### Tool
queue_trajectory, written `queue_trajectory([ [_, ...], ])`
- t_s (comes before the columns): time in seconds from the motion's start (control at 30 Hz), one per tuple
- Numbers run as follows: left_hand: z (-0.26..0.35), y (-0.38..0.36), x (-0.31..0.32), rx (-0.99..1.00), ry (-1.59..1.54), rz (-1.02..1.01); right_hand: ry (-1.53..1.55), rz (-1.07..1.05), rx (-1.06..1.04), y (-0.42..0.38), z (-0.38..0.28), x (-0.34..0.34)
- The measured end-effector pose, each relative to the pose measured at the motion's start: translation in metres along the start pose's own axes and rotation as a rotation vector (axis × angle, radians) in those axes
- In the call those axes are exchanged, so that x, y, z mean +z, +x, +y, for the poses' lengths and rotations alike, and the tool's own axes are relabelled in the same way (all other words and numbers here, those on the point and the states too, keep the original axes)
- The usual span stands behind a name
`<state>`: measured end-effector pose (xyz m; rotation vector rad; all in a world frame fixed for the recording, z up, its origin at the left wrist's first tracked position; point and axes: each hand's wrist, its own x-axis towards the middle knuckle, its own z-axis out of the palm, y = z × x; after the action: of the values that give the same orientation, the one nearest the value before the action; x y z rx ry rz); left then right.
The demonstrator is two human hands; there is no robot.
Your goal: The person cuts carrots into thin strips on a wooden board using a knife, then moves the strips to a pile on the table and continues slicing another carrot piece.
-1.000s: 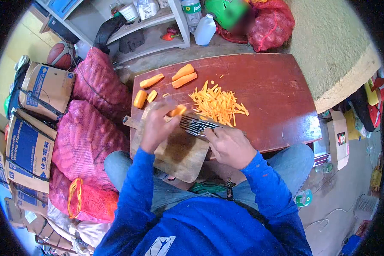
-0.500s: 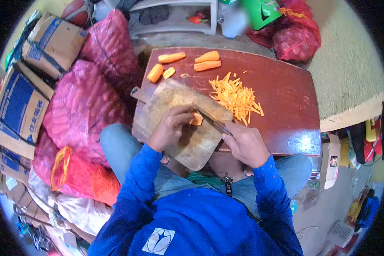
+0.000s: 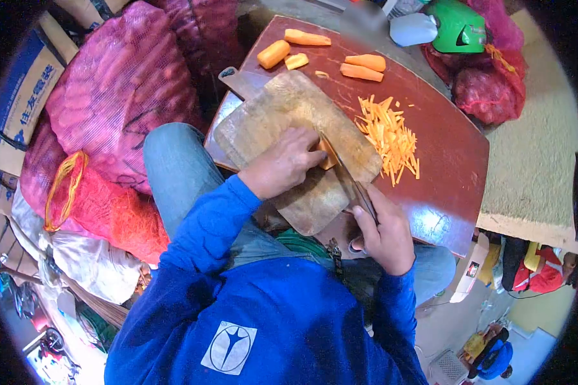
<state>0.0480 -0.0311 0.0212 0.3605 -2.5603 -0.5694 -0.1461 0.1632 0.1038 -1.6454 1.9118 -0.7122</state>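
Observation:
My left hand [image 3: 288, 160] is closed on a piece of carrot [image 3: 328, 156], pressing it to the worn cutting board [image 3: 289, 96]. In my right hand [image 3: 386, 231] is a knife [image 3: 344, 168], gripped by the handle. Its blade lies right beside the carrot piece, on the side toward my right hand. A heap of carrot sticks [image 3: 392, 138] rests on the red table [image 3: 453, 151] beyond the board's right edge. Peeled carrots [image 3: 307, 38] and a short carrot chunk [image 3: 296, 61] lie at the far side, with two carrot halves [image 3: 362, 72] to their right.
Mesh sacks of carrots [image 3: 125, 96] stand to the left, near my knee. A red net bag [image 3: 485, 96] and a green container [image 3: 456, 25] are behind the table at the right. An orange net sack [image 3: 119, 212] lies at lower left.
The view has turned and shifted, so the table and board appear higher and farther right. Both hands keep their holds on the carrot piece and the knife.

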Motion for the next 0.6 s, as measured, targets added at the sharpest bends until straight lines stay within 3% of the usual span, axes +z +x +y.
queue_trajectory([
  [0.03,0.001,0.0,-0.004,-0.051,0.001,-0.111,0.026,0.027,0.044,-0.002,0.001,0.003],
  [0.17,0.006,0.005,-0.005,-0.049,-0.005,-0.129,0.081,0.037,0.076,-0.002,-0.005,0.012],
  [0.23,0.007,0.006,-0.007,-0.011,0.08,-0.102,-0.09,0.062,-0.114,-0.003,-0.011,0.01],
  [0.43,0.013,0.007,-0.007,-0.011,0.13,-0.117,-0.217,-0.063,0.017,-0.018,-0.017,0.01],
  [0.6,0.014,0.003,-0.004,-0.095,0.109,-0.102,-0.238,-0.085,0.062,0.02,-0.018,0.023],
])
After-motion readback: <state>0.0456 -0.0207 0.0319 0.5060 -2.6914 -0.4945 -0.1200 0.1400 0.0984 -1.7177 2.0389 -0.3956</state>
